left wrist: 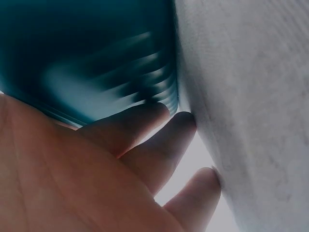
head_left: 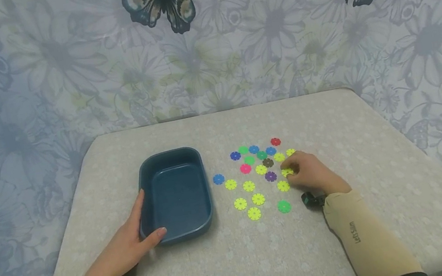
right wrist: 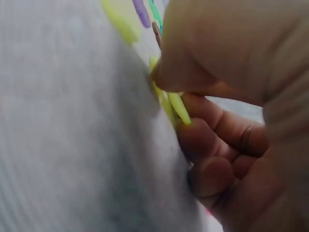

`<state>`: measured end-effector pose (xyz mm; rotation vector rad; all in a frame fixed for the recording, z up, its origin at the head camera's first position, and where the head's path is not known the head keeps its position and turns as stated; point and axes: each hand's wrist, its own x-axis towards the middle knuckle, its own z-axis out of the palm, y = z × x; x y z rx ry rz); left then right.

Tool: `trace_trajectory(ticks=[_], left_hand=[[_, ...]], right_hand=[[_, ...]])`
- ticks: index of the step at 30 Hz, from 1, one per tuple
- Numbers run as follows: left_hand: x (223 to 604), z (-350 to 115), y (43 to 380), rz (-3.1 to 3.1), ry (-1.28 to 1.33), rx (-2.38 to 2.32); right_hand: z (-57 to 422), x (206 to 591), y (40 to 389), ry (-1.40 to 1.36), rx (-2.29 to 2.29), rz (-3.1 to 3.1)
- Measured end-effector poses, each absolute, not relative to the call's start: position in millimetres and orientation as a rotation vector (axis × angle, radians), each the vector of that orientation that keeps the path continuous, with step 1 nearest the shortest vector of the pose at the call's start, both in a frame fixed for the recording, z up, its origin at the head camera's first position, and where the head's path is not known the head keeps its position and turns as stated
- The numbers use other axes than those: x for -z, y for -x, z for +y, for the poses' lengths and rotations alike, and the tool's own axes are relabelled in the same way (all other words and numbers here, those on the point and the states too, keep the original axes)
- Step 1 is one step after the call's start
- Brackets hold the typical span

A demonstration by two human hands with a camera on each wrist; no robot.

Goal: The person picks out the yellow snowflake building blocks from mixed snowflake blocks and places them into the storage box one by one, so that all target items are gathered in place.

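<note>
A dark blue rectangular plastic basin [head_left: 185,235] stands on the left part of the table. My left hand [head_left: 127,248] holds it at its near left corner, thumb on the near rim and fingers along the outer left wall. In the left wrist view, fingertips [left wrist: 154,113] touch the ribbed wall low down by the tablecloth. Right of the basin, many flat notched plastic discs lie spread out, such as a purple disc [head_left: 270,176] and a pink disc [head_left: 245,168]. My right hand [head_left: 311,174] pinches a yellow disc [right wrist: 178,107] at the table surface, at the group's right side.
A patterned cloth covers the table [head_left: 244,272]. Behind it rises a wall [head_left: 236,71] with flowers and butterflies. A green disc [head_left: 284,206] lies nearest the front, and a red disc [head_left: 276,141] farthest back. A dark wrist strap [head_left: 312,199] is on the right wrist.
</note>
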<state>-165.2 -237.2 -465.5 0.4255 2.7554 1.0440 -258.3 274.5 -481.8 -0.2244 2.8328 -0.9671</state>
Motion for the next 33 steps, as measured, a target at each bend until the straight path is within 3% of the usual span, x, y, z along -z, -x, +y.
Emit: trace_trajectory(ticks=[13, 22, 26, 33], left_hand=[[468, -239, 167, 2.741, -0.410, -1.055], [468, -243, 166, 2.759, -0.423, -1.050], [466, -245, 164, 2.752, -0.412, -1.063], [466, -243, 164, 2.738, -0.402, -1.075]], right_hand=[[285, 469, 265, 0.173, 1.314, 2.843], [272, 416, 277, 0.250, 1.430, 2.887], [235, 393, 290, 0.356, 1.480, 2.844], [125, 373, 313, 0.681, 1.570, 2.678]])
